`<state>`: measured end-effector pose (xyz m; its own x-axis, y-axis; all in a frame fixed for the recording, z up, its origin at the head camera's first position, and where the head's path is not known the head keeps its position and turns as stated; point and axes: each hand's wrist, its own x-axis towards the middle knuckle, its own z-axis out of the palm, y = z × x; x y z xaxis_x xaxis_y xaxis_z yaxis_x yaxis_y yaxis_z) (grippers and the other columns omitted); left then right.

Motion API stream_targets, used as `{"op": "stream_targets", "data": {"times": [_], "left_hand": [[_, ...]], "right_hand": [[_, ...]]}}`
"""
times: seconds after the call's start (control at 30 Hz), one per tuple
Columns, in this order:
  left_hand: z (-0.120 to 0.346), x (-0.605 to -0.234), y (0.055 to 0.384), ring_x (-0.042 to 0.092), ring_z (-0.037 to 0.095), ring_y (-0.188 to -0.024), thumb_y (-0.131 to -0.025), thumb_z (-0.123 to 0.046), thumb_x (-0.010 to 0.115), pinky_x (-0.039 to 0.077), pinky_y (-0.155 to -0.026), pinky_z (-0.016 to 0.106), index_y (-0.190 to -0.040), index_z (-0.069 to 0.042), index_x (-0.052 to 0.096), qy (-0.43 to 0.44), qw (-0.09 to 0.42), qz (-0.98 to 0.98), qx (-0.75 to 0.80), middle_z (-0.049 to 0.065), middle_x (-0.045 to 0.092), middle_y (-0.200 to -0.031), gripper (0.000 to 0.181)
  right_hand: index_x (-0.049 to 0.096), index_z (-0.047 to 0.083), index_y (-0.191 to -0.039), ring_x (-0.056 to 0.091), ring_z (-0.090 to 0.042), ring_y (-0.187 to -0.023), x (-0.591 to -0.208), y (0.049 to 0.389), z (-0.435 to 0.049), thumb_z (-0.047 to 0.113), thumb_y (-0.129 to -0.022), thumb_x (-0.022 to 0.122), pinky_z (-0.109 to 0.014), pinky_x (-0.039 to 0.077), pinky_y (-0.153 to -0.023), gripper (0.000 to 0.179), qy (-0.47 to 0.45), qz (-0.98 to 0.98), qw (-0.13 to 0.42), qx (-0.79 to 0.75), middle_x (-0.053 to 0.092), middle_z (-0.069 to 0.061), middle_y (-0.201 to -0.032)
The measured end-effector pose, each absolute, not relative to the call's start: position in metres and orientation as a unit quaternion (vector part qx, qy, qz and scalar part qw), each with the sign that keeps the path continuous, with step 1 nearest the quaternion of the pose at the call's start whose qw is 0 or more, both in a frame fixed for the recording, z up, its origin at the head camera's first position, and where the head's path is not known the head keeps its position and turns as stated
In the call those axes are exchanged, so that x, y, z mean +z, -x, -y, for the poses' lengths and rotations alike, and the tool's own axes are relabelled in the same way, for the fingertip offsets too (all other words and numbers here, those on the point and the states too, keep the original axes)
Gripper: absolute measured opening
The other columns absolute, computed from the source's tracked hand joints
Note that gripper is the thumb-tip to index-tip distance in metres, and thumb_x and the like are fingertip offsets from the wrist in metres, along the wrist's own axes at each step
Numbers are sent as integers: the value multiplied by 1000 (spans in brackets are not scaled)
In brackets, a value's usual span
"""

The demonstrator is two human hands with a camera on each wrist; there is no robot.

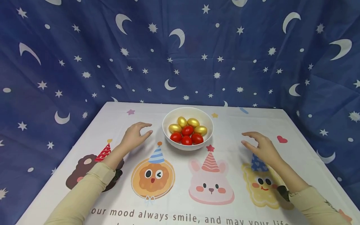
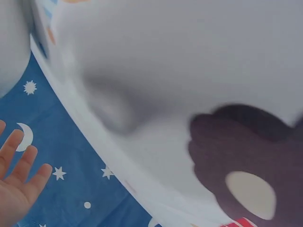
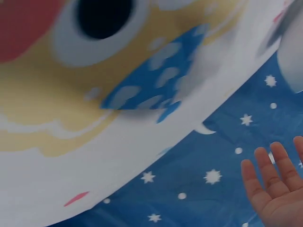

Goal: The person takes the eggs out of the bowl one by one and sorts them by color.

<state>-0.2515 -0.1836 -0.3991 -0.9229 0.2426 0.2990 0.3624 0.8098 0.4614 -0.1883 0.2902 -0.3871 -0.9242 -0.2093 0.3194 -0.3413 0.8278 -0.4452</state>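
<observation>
A white bowl [image 1: 187, 147] stands toward the back of the table, holding several gold eggs [image 1: 193, 122] behind several red eggs [image 1: 187, 140]. To its left my left hand [image 1: 134, 135] hovers over the cloth, fingers loosely bent toward the bowl and apart from it. My right hand [image 1: 262, 146] is held off to the bowl's right, farther away, with thumb and fingers spread and nothing between them. Both wrist views show relaxed fingers, on the left hand [image 2: 21, 182] and the right hand [image 3: 279, 184] alike. Part of the bowl [image 2: 12, 47] enters the left wrist view's edge.
A white tablecloth [image 1: 180, 175] with printed cartoon faces and lettering covers the table. Behind it hangs a dark blue curtain [image 1: 197, 40] patterned with moons and stars, close to the table's back edge.
</observation>
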Motion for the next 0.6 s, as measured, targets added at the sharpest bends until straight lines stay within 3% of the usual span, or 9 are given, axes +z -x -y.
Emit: {"op": "stream_targets", "data": {"times": [0.33, 0.6], "left_hand": [[167, -393, 259, 61, 33, -106, -90, -25, 62, 52, -89, 49, -118, -6, 65, 143, 135, 937, -288, 16, 67, -112, 34], [153, -392, 264, 64, 32, -99, -89, -21, 63, 54, -86, 48, -114, -4, 67, 132, 152, 924, -324, 16, 69, -107, 31]], "right_hand": [[64, 3, -114, 60, -37, -103, -372, 186, -261, 15, -86, 69, -54, 57, -77, 31, -182, 931, 163, 271, 66, -19, -110], [66, 4, -109, 63, -33, -101, -365, 185, -241, 11, -82, 73, -53, 55, -84, 29, -212, 918, 187, 278, 69, -14, -106]]}}
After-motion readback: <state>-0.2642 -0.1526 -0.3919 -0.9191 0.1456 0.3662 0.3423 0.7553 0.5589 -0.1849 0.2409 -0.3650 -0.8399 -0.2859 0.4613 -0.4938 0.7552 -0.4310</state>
